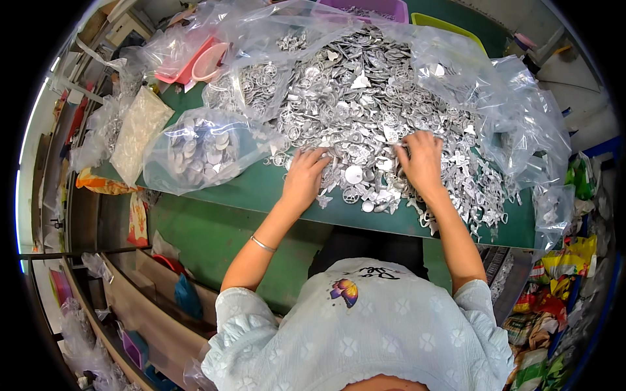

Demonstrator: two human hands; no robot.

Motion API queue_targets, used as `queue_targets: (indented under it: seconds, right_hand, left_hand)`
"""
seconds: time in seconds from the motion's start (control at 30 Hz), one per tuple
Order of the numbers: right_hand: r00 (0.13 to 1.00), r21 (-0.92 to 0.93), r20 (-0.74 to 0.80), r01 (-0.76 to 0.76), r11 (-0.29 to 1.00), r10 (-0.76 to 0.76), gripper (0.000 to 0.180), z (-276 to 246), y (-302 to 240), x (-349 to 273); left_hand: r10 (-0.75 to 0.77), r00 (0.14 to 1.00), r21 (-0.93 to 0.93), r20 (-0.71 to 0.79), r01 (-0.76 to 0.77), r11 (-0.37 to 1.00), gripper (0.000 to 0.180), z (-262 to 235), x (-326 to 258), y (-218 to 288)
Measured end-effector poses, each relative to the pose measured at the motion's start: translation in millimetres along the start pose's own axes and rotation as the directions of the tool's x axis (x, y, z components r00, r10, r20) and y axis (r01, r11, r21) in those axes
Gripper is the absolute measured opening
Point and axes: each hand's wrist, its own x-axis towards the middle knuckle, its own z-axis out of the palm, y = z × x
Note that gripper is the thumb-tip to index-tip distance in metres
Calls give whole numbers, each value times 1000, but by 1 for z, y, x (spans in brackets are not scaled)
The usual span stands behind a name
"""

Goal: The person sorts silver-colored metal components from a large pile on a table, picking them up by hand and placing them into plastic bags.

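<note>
A broad heap of small silver metal pieces (365, 111), flat discs, rings and cut-out shapes among them, covers the middle of the green table (254, 195). My left hand (304, 173) rests at the heap's near left edge, fingers stretched out and touching the pieces. On the other side, my right hand (422, 159) lies on the heap with fingers slightly bent and the thumb apart. Neither hand visibly holds a piece; the fingertips are partly lost among the metal. Between them lie a pale round disc (353, 174) and many loose pieces.
A clear plastic bag of metal discs (203, 148) lies left of my left hand. Loose clear plastic sheeting (521, 124) spreads along the right. Behind are a pink scoop-like tray (189, 64), a purple bin (391, 9) and a lime-green bin (450, 29). Coloured sacks (541, 293) stand at right.
</note>
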Motion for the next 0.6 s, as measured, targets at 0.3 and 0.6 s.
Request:
queue_targets:
  seconds: [0.3,0.6]
  right_hand:
    - [982,45,36,184,982,-186,17,38,-37,18]
    - [995,164,19,92,982,-96,11,35,-30,14]
  left_hand:
    - [-182,937,-72,-299,168,983,23,3,8,6]
    - [-271,904,-69,-332,264,962,27,1,28,7]
